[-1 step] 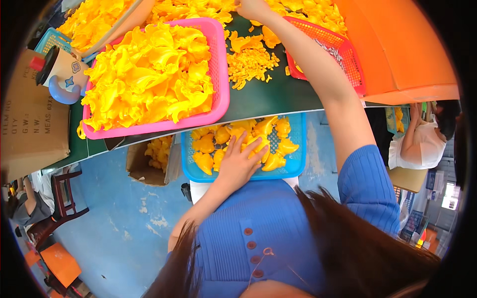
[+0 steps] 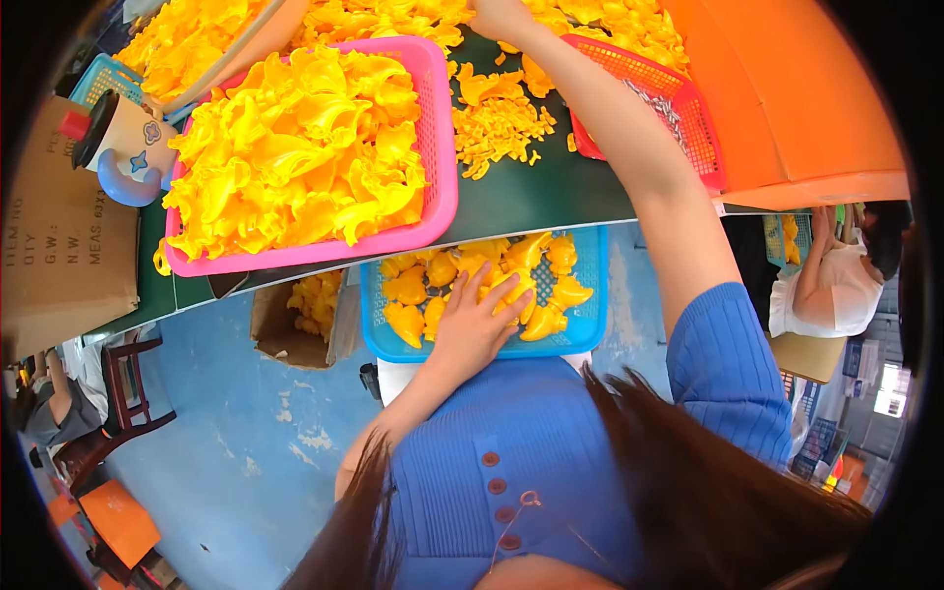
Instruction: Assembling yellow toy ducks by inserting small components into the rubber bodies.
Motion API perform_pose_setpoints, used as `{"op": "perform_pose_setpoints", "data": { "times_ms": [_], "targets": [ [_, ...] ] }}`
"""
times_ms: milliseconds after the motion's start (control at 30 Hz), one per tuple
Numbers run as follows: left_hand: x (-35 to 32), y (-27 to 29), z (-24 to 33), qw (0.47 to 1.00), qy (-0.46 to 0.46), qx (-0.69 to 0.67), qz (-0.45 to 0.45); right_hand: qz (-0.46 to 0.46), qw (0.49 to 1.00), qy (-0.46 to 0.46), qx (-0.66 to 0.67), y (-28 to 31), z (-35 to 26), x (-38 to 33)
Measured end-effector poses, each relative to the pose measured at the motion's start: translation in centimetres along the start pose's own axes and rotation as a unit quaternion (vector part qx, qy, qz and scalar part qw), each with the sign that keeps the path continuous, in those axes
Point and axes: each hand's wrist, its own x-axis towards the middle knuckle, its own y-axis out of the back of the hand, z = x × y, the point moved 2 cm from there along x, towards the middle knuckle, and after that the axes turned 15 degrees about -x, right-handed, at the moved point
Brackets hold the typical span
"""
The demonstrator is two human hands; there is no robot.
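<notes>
My left hand lies with spread fingers on yellow moulded plastic pieces in a blue mesh basket at my lap, below the table edge. It rests on the pieces without gripping any. My right arm reaches across the table to the far side. At the top edge, my right hand is cut off, beside a heap of yellow plastic parts; its fingertips and anything in them are hidden. Left of that arm are a small pile of yellow bits and a pink basket heaped with thin curved yellow parts.
Beneath my right forearm, a red basket holds small silvery pieces. An orange panel borders the right side. A cup and cardboard carton stand left. Under the table sits a box of yellow parts. Another person works at far right.
</notes>
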Motion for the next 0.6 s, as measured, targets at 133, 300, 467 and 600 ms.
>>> {"op": "perform_pose_setpoints", "data": {
  "times_ms": [133,300,467,600],
  "targets": [
    [-0.6,1.2,-0.2,1.000,0.015,-0.010,0.016,0.115,0.992,0.029,-0.039,-4.9,0.2,1.1],
    [-1.5,2.9,-1.8,0.991,0.017,-0.117,0.057,0.090,0.994,-0.030,-0.045,-7.6,5.9,5.0],
    [-1.5,4.3,-1.6,0.951,0.036,-0.302,0.058,-0.035,0.901,-0.203,0.381,-1.2,6.3,1.1],
    [-1.2,3.9,-0.8,0.738,0.111,-0.654,0.123,0.069,0.965,0.103,0.232,8.9,-0.5,-11.1]
  ]
}}
